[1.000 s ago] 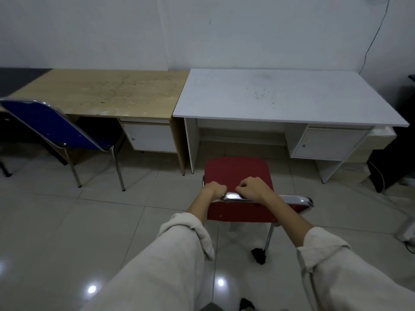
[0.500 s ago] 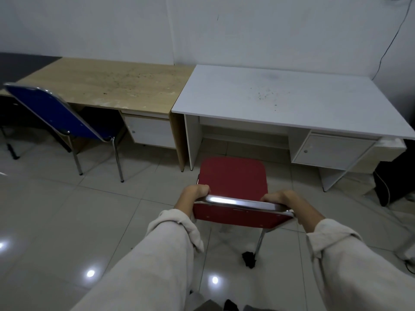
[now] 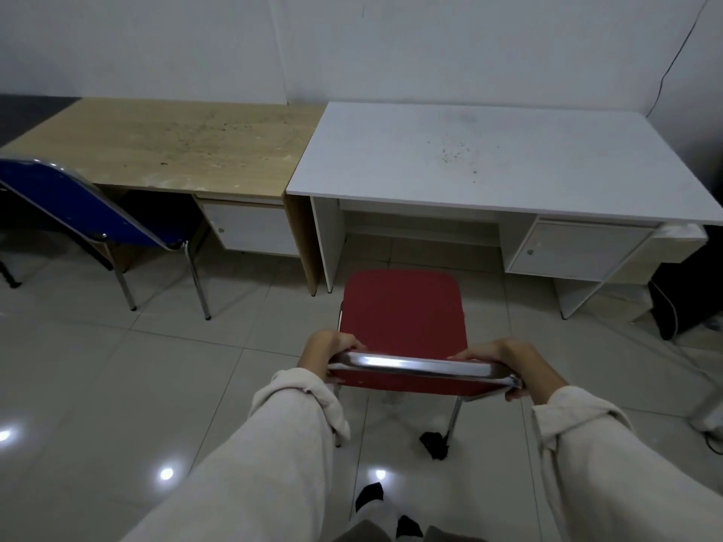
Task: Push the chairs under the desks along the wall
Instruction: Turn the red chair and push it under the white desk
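A red chair (image 3: 403, 311) with a chrome frame stands on the tiled floor, facing the white desk (image 3: 489, 158); its seat front is just short of the desk's knee space. My left hand (image 3: 326, 352) grips the left end of its chrome back rail, and my right hand (image 3: 508, 359) grips the right end. A blue chair (image 3: 74, 205) stands at the left in front of the wooden desk (image 3: 176, 142), its seat partly under the desk edge. Both desks are against the wall.
Each desk has a white cupboard (image 3: 575, 250) under its right side. A black box (image 3: 688, 295) with cables sits on the floor at the right of the white desk. My foot in a dark sock (image 3: 371, 496) shows at the bottom.
My hands have slid apart from the middle of the red chair's back rail to its two ends. The chair and I have come closer to the white desk.
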